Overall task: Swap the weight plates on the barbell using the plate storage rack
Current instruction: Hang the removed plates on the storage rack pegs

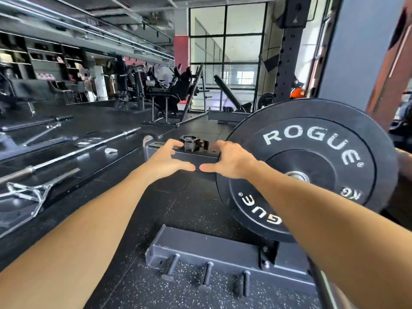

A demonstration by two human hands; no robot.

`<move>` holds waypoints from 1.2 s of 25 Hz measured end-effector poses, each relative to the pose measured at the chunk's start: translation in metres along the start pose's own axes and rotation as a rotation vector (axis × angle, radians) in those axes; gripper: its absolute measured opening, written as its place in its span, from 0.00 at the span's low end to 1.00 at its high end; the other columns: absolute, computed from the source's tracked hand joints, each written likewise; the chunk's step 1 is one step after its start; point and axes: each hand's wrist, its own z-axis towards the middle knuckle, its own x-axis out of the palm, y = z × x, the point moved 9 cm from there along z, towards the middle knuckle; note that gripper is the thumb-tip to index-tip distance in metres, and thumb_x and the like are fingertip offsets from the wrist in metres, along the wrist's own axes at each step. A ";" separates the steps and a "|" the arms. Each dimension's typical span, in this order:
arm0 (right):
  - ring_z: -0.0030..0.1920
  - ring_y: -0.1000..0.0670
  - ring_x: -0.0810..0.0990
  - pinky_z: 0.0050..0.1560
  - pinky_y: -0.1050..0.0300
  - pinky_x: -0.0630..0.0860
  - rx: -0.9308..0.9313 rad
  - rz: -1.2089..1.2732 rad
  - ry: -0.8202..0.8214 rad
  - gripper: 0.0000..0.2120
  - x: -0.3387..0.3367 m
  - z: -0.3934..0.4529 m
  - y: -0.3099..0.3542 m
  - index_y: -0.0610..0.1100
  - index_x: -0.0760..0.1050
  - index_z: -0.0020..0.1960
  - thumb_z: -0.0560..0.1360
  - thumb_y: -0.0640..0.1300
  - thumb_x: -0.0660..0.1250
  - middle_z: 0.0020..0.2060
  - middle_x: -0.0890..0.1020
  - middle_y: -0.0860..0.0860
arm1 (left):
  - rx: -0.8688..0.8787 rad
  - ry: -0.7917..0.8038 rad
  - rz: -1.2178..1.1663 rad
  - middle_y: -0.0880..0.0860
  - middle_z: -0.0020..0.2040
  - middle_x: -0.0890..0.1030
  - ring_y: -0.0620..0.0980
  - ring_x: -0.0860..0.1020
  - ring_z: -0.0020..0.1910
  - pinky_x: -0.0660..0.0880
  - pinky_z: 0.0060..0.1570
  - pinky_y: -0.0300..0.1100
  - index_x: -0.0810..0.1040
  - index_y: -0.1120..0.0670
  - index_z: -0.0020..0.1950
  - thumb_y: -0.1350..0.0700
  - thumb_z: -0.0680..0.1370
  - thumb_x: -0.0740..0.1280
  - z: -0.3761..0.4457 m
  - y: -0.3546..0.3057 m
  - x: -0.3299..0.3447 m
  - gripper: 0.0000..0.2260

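Reaching forward with both arms, we have our left hand (166, 158) and right hand (230, 160) out over the rubber floor (178, 204), fingers spread and gently curved, thumbs pointing at each other and almost touching. Neither hand holds anything; both are open, empty, in the air. Just beyond the fingertips sits a black barbell collar (193, 143), resting on top of a dark steel frame bar (196, 158), and our fingers frame it on either side without touching it, as far as we can tell.

Over on the right, the big black Rogue bumper plate (316, 157) stands upright on its edge, its steel centre hub facing us, our right forearm crossing in front of its lower part. Whether it sits on the barbell sleeve or in a rack slot we cannot tell from here.

Down near us, the low grey plate storage rack base (200, 250) lies on the floor with three short pegs jutting toward us. Off to the left, bare bars (73, 152) lie on the floor, well apart from our hands.
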 end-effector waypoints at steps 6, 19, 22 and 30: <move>0.69 0.46 0.70 0.68 0.46 0.68 0.188 -0.059 -0.099 0.44 -0.064 -0.118 -0.086 0.50 0.61 0.76 0.67 0.69 0.70 0.70 0.71 0.50 | 0.142 0.104 -0.045 0.52 0.72 0.66 0.51 0.70 0.64 0.70 0.59 0.48 0.65 0.41 0.70 0.45 0.67 0.79 -0.060 -0.093 0.075 0.36; 0.68 0.42 0.70 0.67 0.42 0.68 0.509 -0.089 -0.235 0.51 -0.137 -0.190 -0.249 0.47 0.62 0.73 0.60 0.73 0.72 0.67 0.71 0.46 | 0.212 -0.011 0.055 0.51 0.68 0.63 0.53 0.69 0.68 0.68 0.64 0.48 0.61 0.45 0.73 0.45 0.65 0.80 -0.042 -0.143 0.119 0.42; 0.71 0.39 0.65 0.69 0.39 0.65 0.569 -0.078 -0.280 0.57 -0.141 -0.174 -0.275 0.44 0.55 0.75 0.59 0.73 0.73 0.70 0.65 0.44 | 0.147 -0.072 0.101 0.53 0.73 0.57 0.56 0.62 0.73 0.63 0.71 0.58 0.52 0.44 0.78 0.41 0.62 0.82 -0.013 -0.122 0.119 0.54; 0.70 0.38 0.66 0.69 0.39 0.65 0.602 0.155 -0.436 0.57 -0.137 -0.135 -0.327 0.40 0.56 0.71 0.55 0.65 0.80 0.69 0.64 0.41 | 0.076 -0.196 -0.051 0.54 0.78 0.59 0.56 0.62 0.75 0.63 0.72 0.59 0.48 0.49 0.79 0.39 0.57 0.83 0.045 -0.091 0.129 0.62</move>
